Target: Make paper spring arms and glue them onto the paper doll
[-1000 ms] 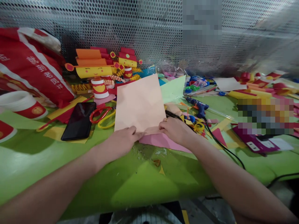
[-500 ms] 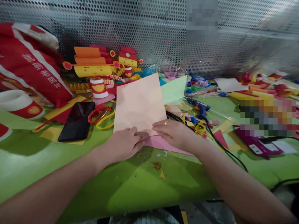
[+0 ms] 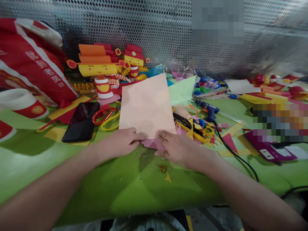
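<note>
A peach sheet of paper (image 3: pixel 146 106) stands out in the middle, its near edge toward me and its far edge apparently raised. At its near left corner my left hand (image 3: pixel 122 141) is closed, fingers curled at the edge; the fingertips are partly hidden. My right hand (image 3: pixel 180 146), with a ring on one finger, lies flat over the near right corner, thumb apart from the fingers. Between the hands, a pink piece of paper (image 3: pixel 154 144) shows below the peach edge.
Red-handled and yellow-handled scissors (image 3: pixel 109 118) and a black phone (image 3: pixel 81 122) lie left. A blue glue gun (image 3: pixel 208 109) with a cable is right, among paper scraps. Paper figures (image 3: pixel 97 69), paper cups (image 3: pixel 26 104) and a red bag (image 3: pixel 36 61) stand behind and left.
My left hand has slid slightly left and up along the near edge. My right thumb has spread away from the fingers, and less pink paper shows. The view has shifted slightly.
</note>
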Demonstrator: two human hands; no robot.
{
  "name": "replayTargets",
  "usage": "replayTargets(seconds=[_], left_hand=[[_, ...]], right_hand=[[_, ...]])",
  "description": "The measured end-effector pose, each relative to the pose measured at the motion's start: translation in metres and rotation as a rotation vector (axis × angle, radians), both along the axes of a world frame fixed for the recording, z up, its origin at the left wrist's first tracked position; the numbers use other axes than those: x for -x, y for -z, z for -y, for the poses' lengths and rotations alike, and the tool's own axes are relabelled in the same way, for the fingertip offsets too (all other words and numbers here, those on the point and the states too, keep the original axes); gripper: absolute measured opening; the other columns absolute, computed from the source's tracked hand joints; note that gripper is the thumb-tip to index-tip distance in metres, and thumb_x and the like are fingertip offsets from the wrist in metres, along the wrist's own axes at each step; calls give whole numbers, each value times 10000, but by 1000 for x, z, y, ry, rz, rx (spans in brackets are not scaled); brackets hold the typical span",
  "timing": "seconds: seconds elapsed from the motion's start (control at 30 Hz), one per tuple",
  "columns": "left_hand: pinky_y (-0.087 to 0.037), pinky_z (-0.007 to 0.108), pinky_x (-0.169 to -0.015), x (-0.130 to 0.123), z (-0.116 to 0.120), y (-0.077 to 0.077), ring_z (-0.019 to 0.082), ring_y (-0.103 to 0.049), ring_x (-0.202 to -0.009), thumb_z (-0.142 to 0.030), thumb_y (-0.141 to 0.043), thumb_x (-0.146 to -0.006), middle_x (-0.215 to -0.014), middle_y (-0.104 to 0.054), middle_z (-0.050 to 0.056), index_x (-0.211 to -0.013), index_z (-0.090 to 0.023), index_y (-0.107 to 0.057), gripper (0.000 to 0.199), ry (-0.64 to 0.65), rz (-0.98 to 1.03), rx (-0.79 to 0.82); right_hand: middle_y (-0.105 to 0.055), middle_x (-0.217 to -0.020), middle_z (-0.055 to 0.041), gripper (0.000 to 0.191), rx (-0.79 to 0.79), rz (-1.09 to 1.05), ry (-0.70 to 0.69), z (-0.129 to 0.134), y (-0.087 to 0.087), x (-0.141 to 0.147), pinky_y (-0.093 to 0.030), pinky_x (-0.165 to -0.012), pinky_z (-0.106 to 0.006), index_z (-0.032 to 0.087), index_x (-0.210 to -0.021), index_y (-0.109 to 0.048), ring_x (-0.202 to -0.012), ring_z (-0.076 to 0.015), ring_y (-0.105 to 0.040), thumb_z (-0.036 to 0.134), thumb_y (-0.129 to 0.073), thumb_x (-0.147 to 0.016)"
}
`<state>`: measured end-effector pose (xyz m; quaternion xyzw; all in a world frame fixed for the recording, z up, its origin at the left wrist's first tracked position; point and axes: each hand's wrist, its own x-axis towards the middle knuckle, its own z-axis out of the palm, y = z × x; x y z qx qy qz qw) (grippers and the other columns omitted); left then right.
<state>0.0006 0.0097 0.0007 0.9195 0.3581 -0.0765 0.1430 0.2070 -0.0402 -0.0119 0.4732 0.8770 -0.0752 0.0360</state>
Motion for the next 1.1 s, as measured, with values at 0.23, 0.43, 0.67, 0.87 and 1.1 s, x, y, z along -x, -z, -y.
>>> replayTargets(seconds=[0.23, 0.43, 0.67, 0.87, 1.1], left_hand=[[-413, 254, -684, 10, -14, -4, 168, -586, -808, -289, -387, -838, -941, -658, 57, -991, -172, -624, 305, -178, 86, 175], [-399, 242, -603, 7, -12, -3, 146, -558, -670, -198, -428, -759, -765, -637, 42, -817, -155, -583, 171, -236, 87, 128], [-410, 248, -591, 7, -11, -5, 148, -568, -662, -191, -425, -735, -742, -636, 29, -794, -171, -579, 167, -276, 115, 147], [-458, 279, -665, 20, -21, -9, 172, -607, -753, -272, -425, -766, -875, -655, 58, -942, -152, -563, 254, -527, 304, 11], [-420, 343, -891, 2, 12, -1, 203, -566, -1009, -283, -313, -873, -1063, -627, 106, -1051, -130, -586, 360, -186, 292, -192]], right_hand=[[-613, -1130, -129, 315, 66, 47, 31, -2, -9, -6, -484, -773, -323, 135, -977, -661, -977, -219, -605, 260, -382, -900], [-647, -1113, -54, 350, 53, -121, -51, -14, -2, -19, -437, -861, -318, 205, -1139, -604, -1006, -197, -589, 145, -421, -847], [-655, -1031, -105, 318, -21, -88, -36, -25, 2, -22, -431, -813, -322, 168, -941, -703, -935, -204, -584, 95, -414, -831], [-666, -926, -93, 302, -31, -61, -20, -23, -4, -19, -413, -807, -339, 180, -909, -720, -873, -203, -572, 134, -430, -838], [-662, -918, -98, 321, 39, -112, -18, -25, -4, -20, -421, -756, -305, 147, -925, -714, -837, -190, -576, 91, -423, -802]])
